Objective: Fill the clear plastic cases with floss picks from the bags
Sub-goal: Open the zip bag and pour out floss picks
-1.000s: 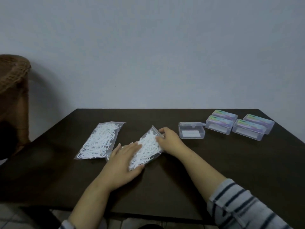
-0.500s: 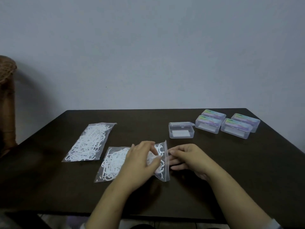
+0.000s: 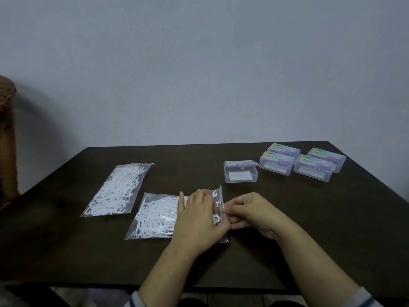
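Observation:
Two clear bags of white floss picks lie on the dark table [image 3: 309, 218]. The near bag [image 3: 157, 216] lies lengthwise in front of me with its mouth to the right. My left hand [image 3: 199, 220] lies over its right end, fingers curled at the bag's opening strip. My right hand [image 3: 250, 211] pinches the same strip from the right side. The second bag [image 3: 118, 190] lies untouched further left. A clear plastic case [image 3: 240, 171] with a closed lid stands behind my hands.
Several more clear cases with coloured labels [image 3: 303, 161] are grouped at the table's back right corner. A brown wicker chair [image 3: 6, 134] stands off the left edge. The table's front edge runs just below my forearms.
The near bag was pulled towards me and turned so its mouth faces right. Both hands have closed in on its opening strip, and my head has turned left a little.

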